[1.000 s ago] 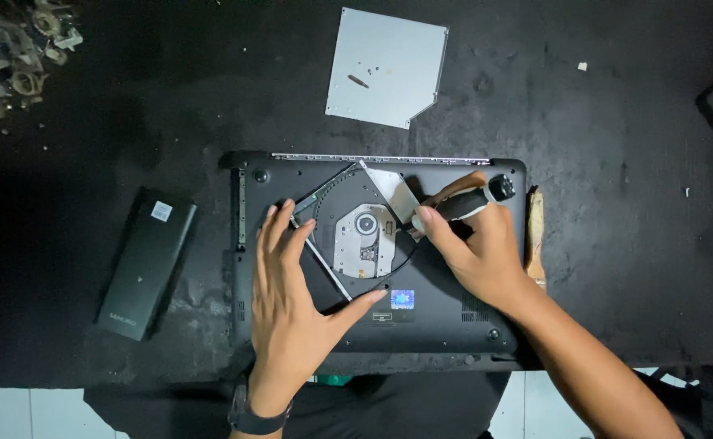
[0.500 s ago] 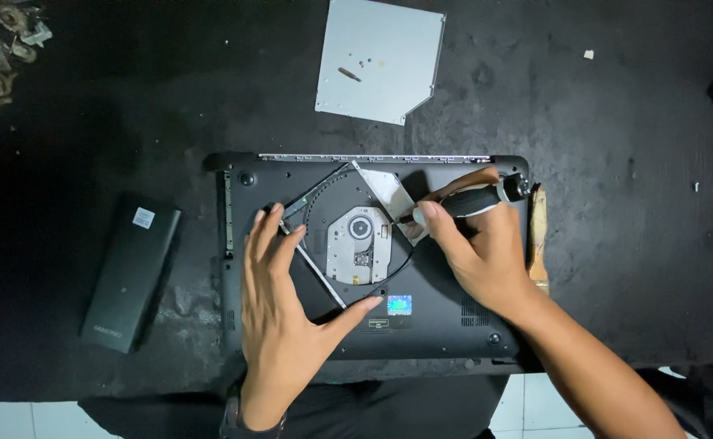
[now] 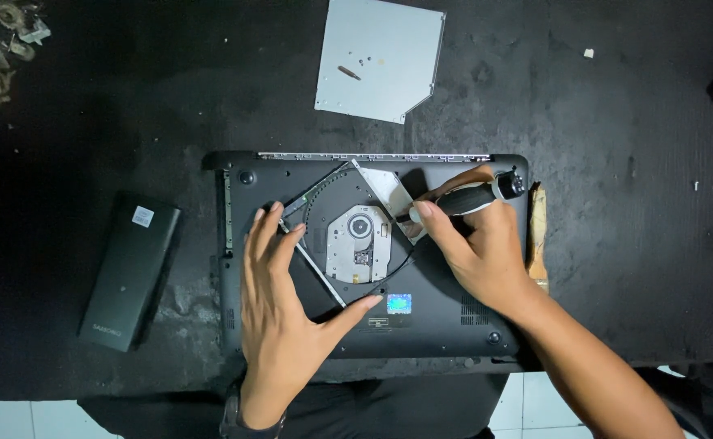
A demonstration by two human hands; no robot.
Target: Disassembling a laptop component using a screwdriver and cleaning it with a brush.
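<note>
Two bare hands, left hand and right hand, enter from six o'clock on sleeveless forearms, a dark band circling the left wrist, no rings or gloves visible.

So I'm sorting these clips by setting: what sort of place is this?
Likely an electronics repair bench: an upturned laptop with an opened optical drive, a screwdriver in the right hand, and a removed metal cover.

Black laptop base, silver drive, grey cover plate, black-handled screwdriver
</note>
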